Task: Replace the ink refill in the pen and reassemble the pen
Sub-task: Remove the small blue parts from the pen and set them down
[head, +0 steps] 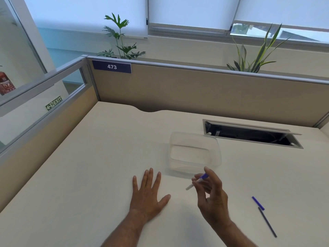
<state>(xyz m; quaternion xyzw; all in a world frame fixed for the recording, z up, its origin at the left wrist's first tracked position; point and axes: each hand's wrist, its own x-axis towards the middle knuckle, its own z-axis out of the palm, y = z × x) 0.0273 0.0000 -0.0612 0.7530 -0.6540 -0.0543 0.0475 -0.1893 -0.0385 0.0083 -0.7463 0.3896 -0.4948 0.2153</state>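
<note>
Right hand up off the desk, fingers loosely curled, pinching a pen between thumb and fingertips, white tip angled down-left, purple end poking out near the index finger. Only partly closed, that hand: light hold, no fist. Left hand just beside it, flat on the desk, palm down, fingers spread, holding nothing. Directly beyond the pen, an empty clear plastic container, near the fingertips but not touching. Off to the right, well apart from both hands, a short purple piece, looking like a cap or barrel section, and touching or nearly touching its lower end, a thin dark refill lying diagonally. Further back, an open cable hatch sunk in the desktop, then the partition with a label reading 473, plants behind. Progress, judged from the layout: early to middle, probably. Loose parts on the desk and a pen in hand suggest disassembly either under way or done on one pen, with refill swap and reassembly apparently yet to come. Hard to call, though: no telling whether the held pen is complete or already stripped, fingers hiding its middle and motion blur softening the tip. Equally unclear whether the rod on the desk is the fresh refill or the spent one, and whether the purple piece belongs to this pen. Forearms cut off at the bottom edge.
</note>
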